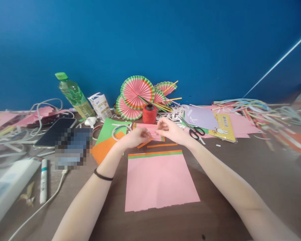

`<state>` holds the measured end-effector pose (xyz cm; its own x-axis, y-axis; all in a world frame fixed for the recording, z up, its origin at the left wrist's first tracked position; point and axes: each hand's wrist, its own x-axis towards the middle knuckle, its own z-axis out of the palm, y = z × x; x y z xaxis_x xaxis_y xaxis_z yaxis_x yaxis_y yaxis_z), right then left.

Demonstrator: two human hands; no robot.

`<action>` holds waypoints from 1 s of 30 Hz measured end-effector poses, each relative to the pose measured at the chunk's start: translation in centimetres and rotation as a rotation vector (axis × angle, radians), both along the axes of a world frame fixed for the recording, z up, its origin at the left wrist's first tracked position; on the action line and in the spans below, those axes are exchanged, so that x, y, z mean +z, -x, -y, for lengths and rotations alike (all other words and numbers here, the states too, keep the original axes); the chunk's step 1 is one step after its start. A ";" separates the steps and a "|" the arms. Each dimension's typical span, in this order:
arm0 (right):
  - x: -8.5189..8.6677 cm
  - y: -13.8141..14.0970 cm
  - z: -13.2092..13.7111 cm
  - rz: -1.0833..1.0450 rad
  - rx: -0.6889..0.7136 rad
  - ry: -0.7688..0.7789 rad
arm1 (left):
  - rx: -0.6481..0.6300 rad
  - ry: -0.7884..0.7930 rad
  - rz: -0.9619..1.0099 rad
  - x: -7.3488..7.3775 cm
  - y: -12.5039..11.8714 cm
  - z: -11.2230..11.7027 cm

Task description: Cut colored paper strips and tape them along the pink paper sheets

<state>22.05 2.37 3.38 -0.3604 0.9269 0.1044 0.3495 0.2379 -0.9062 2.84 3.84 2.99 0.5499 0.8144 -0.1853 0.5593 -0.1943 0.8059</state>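
My left hand [136, 138] has its fingertips pinched at the end of a short orange paper strip [143, 144]. Just right of it, my right hand [171, 130] is curled with thumb and forefinger together; what they hold, if anything, is too small to make out. Behind both hands lies a pleated pink paper [150, 126] with green and orange ends, partly covered by them. Nearer me, a flat pink sheet [160, 180] has orange and green bands along its far edge and a ragged near edge. A longer orange strip [162, 145] rests between that sheet and my hands.
Behind stand a red thread spool [149, 115] and round paper fans [137, 92] against the blue wall. Black-handled scissors [197, 132] lie right. Left are a tape roll [114, 132], green bottle [75, 95], carton [100, 106], phone [55, 132], marker [43, 182] and cables.
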 end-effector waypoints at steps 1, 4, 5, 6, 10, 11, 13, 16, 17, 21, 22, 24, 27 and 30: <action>0.1 0.0 0.0 -0.023 0.001 0.015 | 0.002 0.010 0.039 0.0 0.0 -0.1; 0.2 0.3 0.2 -0.108 0.018 0.090 | 0.024 0.056 0.139 0.0 -0.2 0.0; 0.3 0.4 0.2 -0.133 0.019 0.114 | 0.030 0.072 0.183 0.0 -0.3 0.0; 0.2 0.5 0.2 -0.156 0.020 0.137 | 0.036 0.089 0.225 0.0 -0.5 0.1; -0.3 0.7 0.0 -0.220 0.041 0.163 | 0.061 0.159 0.327 -0.2 -0.7 0.3; -0.4 0.6 -0.1 -0.222 0.045 0.147 | 0.063 0.184 0.325 -0.2 -0.7 0.3; -0.6 0.4 -0.3 -0.207 0.033 0.099 | 0.042 0.257 0.305 0.0 -0.5 0.3; -0.5 0.0 -0.4 -0.165 0.008 0.040 | -0.014 0.385 0.238 0.3 -0.1 0.2; -0.4 -0.2 -0.4 -0.154 0.007 0.030 | -0.024 0.412 0.216 0.4 0.1 0.2; 0.5 -0.6 -0.4 -0.095 -0.010 -0.047 | 0.022 0.437 0.181 0.7 0.4 0.2; 0.7 -0.8 -0.4 -0.075 -0.018 -0.074 | 0.048 0.430 0.182 0.7 0.4 0.2; 1.2 -1.0 -0.2 -0.032 -0.004 -0.104 | 0.093 0.412 0.186 0.7 0.5 0.2; 1.8 -1.1 0.3 0.015 0.119 -0.065 | 0.107 0.403 0.195 0.7 0.3 0.2; 1.9 -1.0 0.8 0.030 0.253 0.018 | 0.058 0.427 0.193 0.8 0.1 0.4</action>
